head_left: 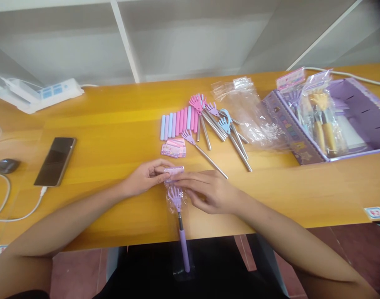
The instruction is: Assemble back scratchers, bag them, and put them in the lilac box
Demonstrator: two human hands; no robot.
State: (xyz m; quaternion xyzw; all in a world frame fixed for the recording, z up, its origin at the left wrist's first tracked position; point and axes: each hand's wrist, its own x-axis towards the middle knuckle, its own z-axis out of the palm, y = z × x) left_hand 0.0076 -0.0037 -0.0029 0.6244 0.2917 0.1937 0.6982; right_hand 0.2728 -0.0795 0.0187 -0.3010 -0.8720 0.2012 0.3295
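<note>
A purple back scratcher (184,249) lies inside a clear plastic bag (181,272), its handle end hanging past the table's front edge. At the bag's top is a small purple card (175,170). My left hand (148,176) pinches the card's left side between thumb and fingers. From the right, my right hand (213,191) presses its fingers on the card and bag top. Just beyond lie a few pink printed cards (174,148), a row of pink, blue and purple handle sleeves (179,121), and a loose purple scratcher head on a metal rod (205,153).
Pink scratcher rods (197,103) and blue ones (225,124) lie behind. Clear bags (255,112) are heaped beside a purple box (308,145) holding bagged scratchers (323,120). Left are a phone (55,162) on a cable, a mouse (7,166) and a power strip (49,96).
</note>
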